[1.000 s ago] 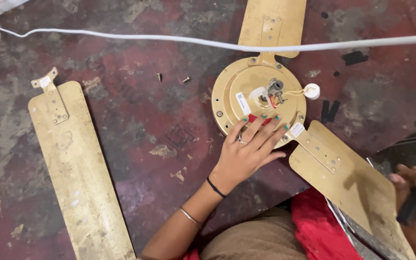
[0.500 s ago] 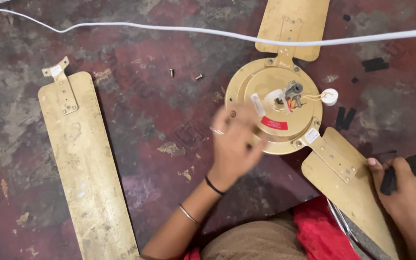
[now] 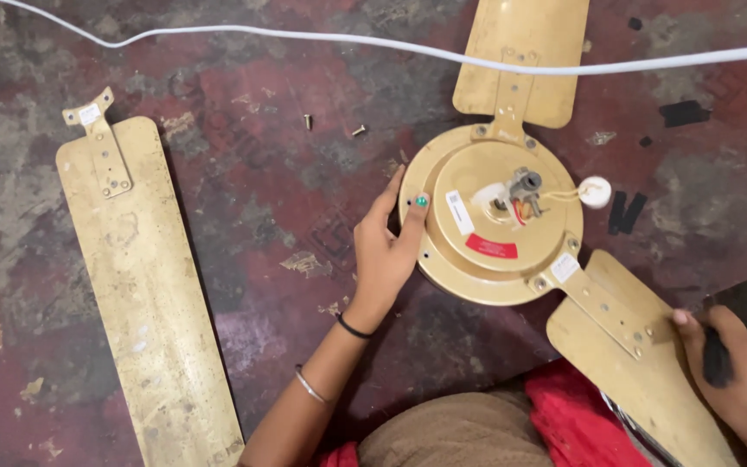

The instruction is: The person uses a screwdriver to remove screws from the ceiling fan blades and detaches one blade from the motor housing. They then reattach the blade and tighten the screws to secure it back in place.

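Your left hand [image 3: 388, 251] rests flat against the rim of the gold fan motor housing [image 3: 490, 220] on the floor, fingers released, steadying it. Below and right of the housing, your right hand [image 3: 741, 376] clenches a dark tool [image 3: 717, 355] beside an attached blade [image 3: 637, 346]. The blade mounting appears in hand; one detached blade [image 3: 144, 285] lies far left of the housing, loose screws [image 3: 332, 126] above-left, likely wanted next.

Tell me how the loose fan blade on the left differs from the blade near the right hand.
The loose blade lies apart from the fan motor, fully in view; the lower blade is fastened to the motor and partly cut off by the frame. Both are worn yellow with metal brackets.
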